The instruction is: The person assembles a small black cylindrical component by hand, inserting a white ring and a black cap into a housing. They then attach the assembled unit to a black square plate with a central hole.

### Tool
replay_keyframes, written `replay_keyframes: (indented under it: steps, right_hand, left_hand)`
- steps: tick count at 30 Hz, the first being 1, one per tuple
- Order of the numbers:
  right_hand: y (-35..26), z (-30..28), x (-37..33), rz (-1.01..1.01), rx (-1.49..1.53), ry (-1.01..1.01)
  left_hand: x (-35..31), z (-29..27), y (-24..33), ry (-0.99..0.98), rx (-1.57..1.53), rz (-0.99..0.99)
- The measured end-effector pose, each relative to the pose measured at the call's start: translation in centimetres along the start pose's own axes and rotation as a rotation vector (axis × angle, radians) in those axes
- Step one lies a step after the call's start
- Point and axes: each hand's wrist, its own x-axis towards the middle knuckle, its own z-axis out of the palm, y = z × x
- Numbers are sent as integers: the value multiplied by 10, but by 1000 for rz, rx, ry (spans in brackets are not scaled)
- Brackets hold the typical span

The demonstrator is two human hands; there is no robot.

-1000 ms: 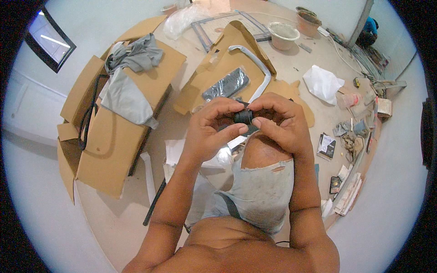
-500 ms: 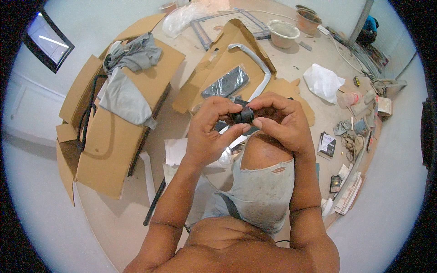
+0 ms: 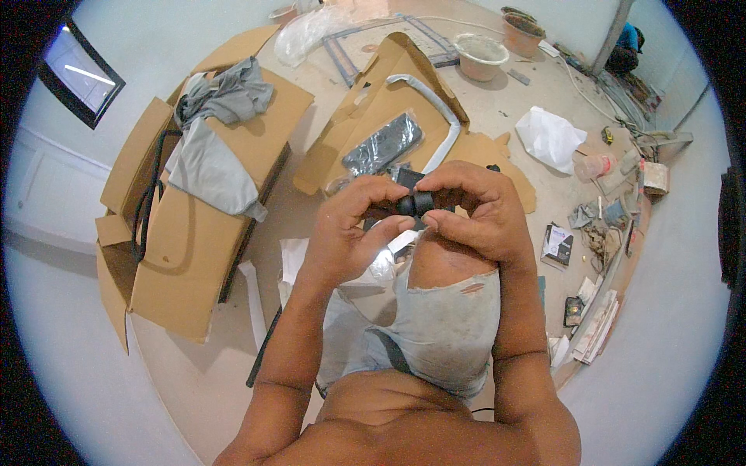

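Note:
Above my bent knee, both hands pinch one small black rounded part (image 3: 414,204), which looks like a caster wheel with a broad dark band. My left hand (image 3: 343,231) has its thumb and forefinger on the part's left side. Thumb and fingers of my right hand (image 3: 486,213) grip its right side. My fingers cover both ends of the part. Just beyond them, a dark flat piece in clear plastic wrap (image 3: 382,144) lies on an opened cardboard sheet (image 3: 342,136), beside a long bent grey wrapped bar (image 3: 444,116).
At left stands a big open cardboard box (image 3: 183,272) with grey cloths (image 3: 210,167) on it. Buckets (image 3: 481,58) stand at the far side. A white sheet (image 3: 550,138), a tape measure (image 3: 608,135) and scraps lie at right. Another person (image 3: 625,50) crouches at the far right.
My hands have shifted slightly apart and turned the black part, so its round side and band show more. My left hand has moved a little left and down.

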Motion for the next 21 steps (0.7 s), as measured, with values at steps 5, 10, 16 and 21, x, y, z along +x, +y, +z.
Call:
replay_keyframes:
  steps: [5, 10, 16, 21]
  right_hand:
    - [-1, 3, -1, -31, -27, 63]
    - [-5, -1, -2, -48, -214, -1]
    - [1, 10, 0, 20, -105, 120]
    - [-4, 8, 1, -7, -209, 91]
  left_hand:
    - [-3, 7, -8, -43, -472, -207]
    - [-5, 18, -22, -49, -708, -212]
    - [-4, 27, -39, -71, -1181, -305]
    - [-5, 27, -43, -88, -1305, -336]
